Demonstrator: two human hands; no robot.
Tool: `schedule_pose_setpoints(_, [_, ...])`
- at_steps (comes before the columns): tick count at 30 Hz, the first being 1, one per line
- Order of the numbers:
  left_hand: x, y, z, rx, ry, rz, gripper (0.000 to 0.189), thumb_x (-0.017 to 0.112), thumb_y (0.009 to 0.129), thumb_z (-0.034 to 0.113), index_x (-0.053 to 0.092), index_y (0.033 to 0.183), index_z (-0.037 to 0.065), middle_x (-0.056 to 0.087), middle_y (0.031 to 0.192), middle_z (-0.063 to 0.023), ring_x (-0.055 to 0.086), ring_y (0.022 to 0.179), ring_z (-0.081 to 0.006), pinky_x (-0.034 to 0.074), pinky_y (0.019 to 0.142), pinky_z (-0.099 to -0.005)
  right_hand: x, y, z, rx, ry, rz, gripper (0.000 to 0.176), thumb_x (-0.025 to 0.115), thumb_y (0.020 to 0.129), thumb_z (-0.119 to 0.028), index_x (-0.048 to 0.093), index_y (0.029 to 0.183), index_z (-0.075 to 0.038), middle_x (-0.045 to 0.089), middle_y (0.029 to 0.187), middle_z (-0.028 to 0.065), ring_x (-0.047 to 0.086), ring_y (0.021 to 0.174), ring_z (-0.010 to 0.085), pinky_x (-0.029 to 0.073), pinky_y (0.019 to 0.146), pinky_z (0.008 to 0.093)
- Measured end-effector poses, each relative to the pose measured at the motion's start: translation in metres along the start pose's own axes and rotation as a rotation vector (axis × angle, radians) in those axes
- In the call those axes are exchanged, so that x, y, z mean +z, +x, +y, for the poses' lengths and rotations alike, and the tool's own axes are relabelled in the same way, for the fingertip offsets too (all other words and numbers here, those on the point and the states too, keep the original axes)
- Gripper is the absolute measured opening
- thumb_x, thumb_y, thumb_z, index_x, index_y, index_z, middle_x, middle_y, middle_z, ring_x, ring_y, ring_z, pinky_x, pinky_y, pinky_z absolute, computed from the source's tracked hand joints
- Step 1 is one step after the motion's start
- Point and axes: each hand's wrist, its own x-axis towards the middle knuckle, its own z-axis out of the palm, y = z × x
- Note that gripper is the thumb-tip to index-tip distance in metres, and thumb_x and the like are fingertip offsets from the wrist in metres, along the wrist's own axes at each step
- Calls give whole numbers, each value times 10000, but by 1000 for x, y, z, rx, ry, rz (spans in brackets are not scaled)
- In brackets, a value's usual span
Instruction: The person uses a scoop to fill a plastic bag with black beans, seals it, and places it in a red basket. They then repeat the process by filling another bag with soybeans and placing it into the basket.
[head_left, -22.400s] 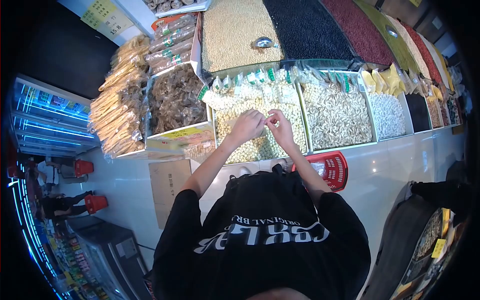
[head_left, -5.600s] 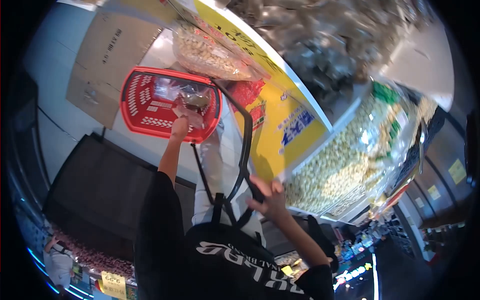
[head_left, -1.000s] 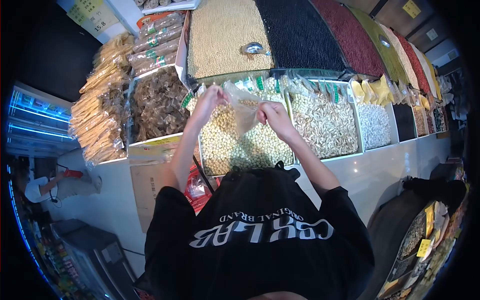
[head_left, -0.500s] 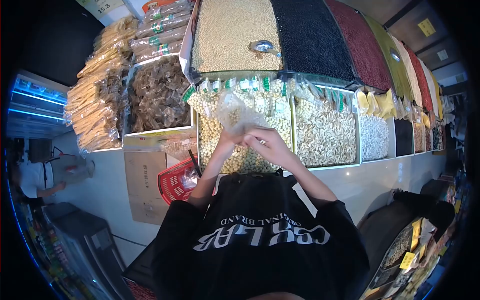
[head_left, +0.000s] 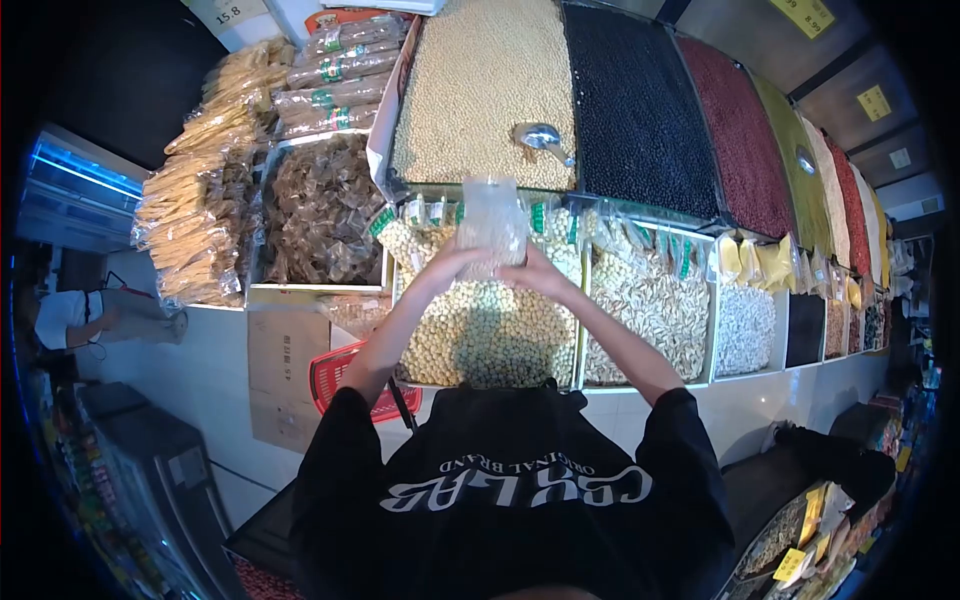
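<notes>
A clear, cloudy plastic bag point(head_left: 491, 215) stretches between my hands above a white-edged bin point(head_left: 581, 340) of round pale seeds point(head_left: 500, 322). My left hand point(head_left: 452, 266) is closed on the bag's lower left side. On its lower right side, my right hand point(head_left: 538, 275) grips it too, with some fingers hidden. The bag's far end points away from me, overlapping the row of small green-labelled packets point(head_left: 541, 217) at the bin's back edge. A shadow falls across the seeds beneath my hands.
Behind are beans, pale point(head_left: 480, 90) and black point(head_left: 640, 110), with a metal scoop point(head_left: 541, 138) on the pale ones. Dried slices point(head_left: 645, 310) fill the bin at right. Bagged dark goods point(head_left: 325, 210) lie left. A red basket point(head_left: 330, 378) sits below, beside a cardboard box point(head_left: 287, 370).
My hands have moved apart from being close together, to either side of the bag. The bag has swung from tilting left to pointing straight away. The view has shifted slightly.
</notes>
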Motion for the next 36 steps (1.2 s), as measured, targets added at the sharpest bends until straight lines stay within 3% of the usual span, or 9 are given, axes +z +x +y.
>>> schedule_pose_setpoints(4, [-21,81,48,58,90,83,569,543,892,235,308,1333,-38,494,1240,-183,571,1057,-285,535,827,-366,-50,92,-15,183,-91,11,409,594,863,-164,428,1189,20,613,892,102,584,643,111,477,530,239])
schedule_pose_setpoints(7, [-31,112,68,74,-53,218,543,438,951,294,256,1350,-26,490,1244,-173,582,1038,-309,531,846,-369,-73,120,-21,61,193,164,369,511,922,-239,434,1141,47,622,815,96,578,642,115,467,553,247])
schedule_pose_setpoints(14, [-43,98,65,50,100,137,416,418,948,148,297,1319,4,577,917,-155,604,684,-211,533,640,-340,-81,111,-15,65,-96,241,474,382,979,-178,219,1388,0,642,835,120,601,685,144,477,614,263])
schedule_pose_setpoints(18, [-46,117,98,124,-65,202,425,464,907,57,314,1300,-5,543,740,-75,540,601,-161,462,539,-286,-85,121,-64,32,-64,294,431,379,968,-111,275,1374,-8,645,830,118,590,687,130,482,627,259])
schedule_pose_setpoints(24, [-63,176,181,336,-155,124,405,463,895,51,338,1268,-45,561,729,-82,548,577,-174,473,504,-299,-114,159,-143,-134,79,399,431,413,935,-73,318,1344,24,642,814,117,576,717,136,478,650,262])
schedule_pose_setpoints(31, [-57,95,229,476,118,190,395,466,919,115,360,1270,-31,553,719,-102,553,566,-169,478,510,-299,-84,124,-197,-310,-164,291,429,403,951,-147,324,1345,6,633,797,102,593,732,145,489,663,277])
schedule_pose_setpoints(34, [-73,40,188,482,355,413,340,455,948,188,419,1198,-39,535,721,-78,537,558,-143,463,502,-287,-57,116,-150,-267,-412,238,614,477,935,-282,195,1424,-40,599,912,145,587,813,156,500,691,300])
schedule_pose_setpoints(35, [-106,26,152,474,457,344,328,474,945,222,432,1161,-21,521,729,-66,516,577,-130,452,529,-278,-51,105,-133,-127,-527,184,665,496,928,-307,163,1436,-36,594,900,136,580,819,167,483,731,318])
schedule_pose_setpoints(36, [-116,-1,122,507,652,529,269,502,932,222,456,1080,2,506,736,-61,503,631,-122,436,581,-273,-47,100,-94,-262,-522,187,674,515,922,-299,169,1430,-21,590,885,118,571,819,178,467,753,330])
